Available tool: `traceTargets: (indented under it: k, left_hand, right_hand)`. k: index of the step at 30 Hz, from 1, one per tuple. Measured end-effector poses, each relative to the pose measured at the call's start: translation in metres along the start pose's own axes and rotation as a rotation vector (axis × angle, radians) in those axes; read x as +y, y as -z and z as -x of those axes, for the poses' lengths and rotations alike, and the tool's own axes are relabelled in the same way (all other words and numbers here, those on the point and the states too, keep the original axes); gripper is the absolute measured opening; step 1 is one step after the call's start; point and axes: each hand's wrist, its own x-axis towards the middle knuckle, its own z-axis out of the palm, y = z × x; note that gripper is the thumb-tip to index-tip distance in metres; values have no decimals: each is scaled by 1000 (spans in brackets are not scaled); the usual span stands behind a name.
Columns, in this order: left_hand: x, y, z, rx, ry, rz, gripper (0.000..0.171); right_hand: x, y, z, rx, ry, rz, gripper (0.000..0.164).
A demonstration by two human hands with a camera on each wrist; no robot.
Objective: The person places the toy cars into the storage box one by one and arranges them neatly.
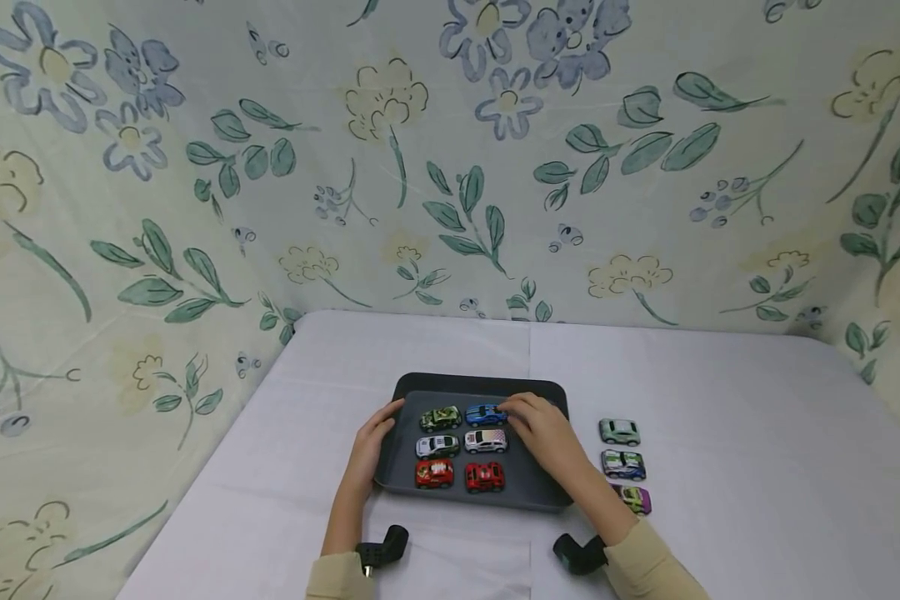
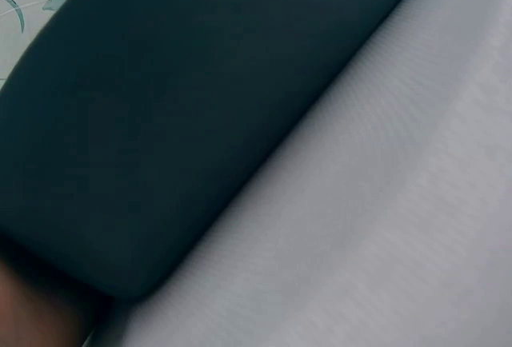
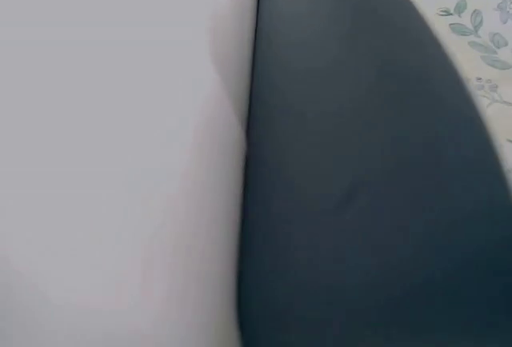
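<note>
A dark grey tray [image 1: 528, 497] lies on the table, its side wall filling much of both wrist views. My left hand [image 1: 369, 446] rests along its left side, fingers extended and fingertips at the rim. Inside are two columns of toy cars. At the back right of them, my right hand [image 1: 540, 429] reaches over the tray and pinches the right end of a blue toy car [image 1: 483, 414]. Beside that sits a green camouflage car [image 1: 441, 418]. Nearer are a white-and-green car [image 1: 437, 447], a white patterned car [image 1: 486, 441] and two red cars, left [image 1: 434, 474] and right [image 1: 484, 477].
Right of the tray, a pale green car [image 1: 619, 431], a white car with blue and green markings [image 1: 623, 465] and a purple-and-green car [image 1: 636, 498] form a column. The right forearm partly covers the last one. A floral cloth [image 1: 420, 167] hangs behind the white-covered table [image 1: 757, 467].
</note>
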Motion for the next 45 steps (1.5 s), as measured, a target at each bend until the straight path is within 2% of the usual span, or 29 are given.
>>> traceTargets:
  k: [12,18,27,34,37,42,45]
  left_hand:
    - [5,0,3,-2,16,-2,37]
    - [26,-3,14,-24,20,5,38]
    - [25,-1,13,-23,17,-4,38]
    - [24,-1,12,-21,24,-5,38]
    - [24,-1,13,-18,20,1,38]
    - [24,-1,14,-25,13,13,38]
    - [25,-1,14,-25,11,11,38]
  right_hand:
    - [2,37,38,154,50,80,24]
    - [4,55,55,163,66,112,25]
    - [16,70,78,178,63,131,29]
    - [25,77,91,153,43,169,32]
    - [30,79,97,119,-9,180,30]
    - [36,81,107,-8,-155,182,26]
    - [38,81,110,-98,-213,183,26]
